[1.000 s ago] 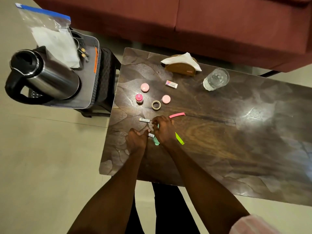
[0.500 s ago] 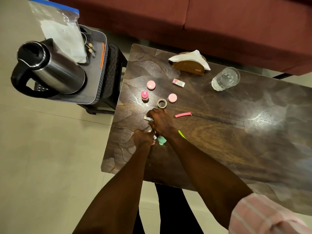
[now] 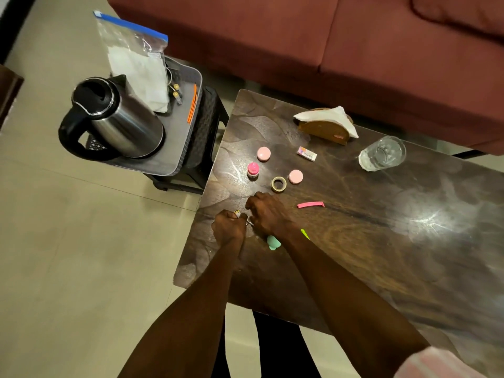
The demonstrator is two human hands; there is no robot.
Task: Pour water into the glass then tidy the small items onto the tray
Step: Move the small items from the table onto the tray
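My left hand (image 3: 229, 227) is closed near the table's left edge, and a small pale piece (image 3: 237, 213) sticks out of the fist. My right hand (image 3: 266, 214) sits beside it, fingers curled down onto the table (image 3: 381, 255) over a small striped piece that is now hidden. Two pink caps (image 3: 263, 154) (image 3: 295, 176), a pink bottle (image 3: 253, 170), a tape ring (image 3: 278, 184), an eraser (image 3: 306, 153), a pink clip (image 3: 311, 204), a green clip (image 3: 305, 234) and a teal piece (image 3: 273, 242) lie around. The glass (image 3: 381, 153) holds water. The grey tray (image 3: 174, 148) is at left.
A steel kettle (image 3: 117, 118), a zip bag (image 3: 136, 64), an orange pen (image 3: 192, 107) and small batteries (image 3: 177, 94) are on the tray, which rests on a black stool. A napkin holder (image 3: 324, 124) stands at the table's back. A red sofa (image 3: 354, 36) lies behind.
My right hand moved left and forward from the green clip onto the small striped piece, which is now covered. My left hand stayed closed beside it. The camera shifted.
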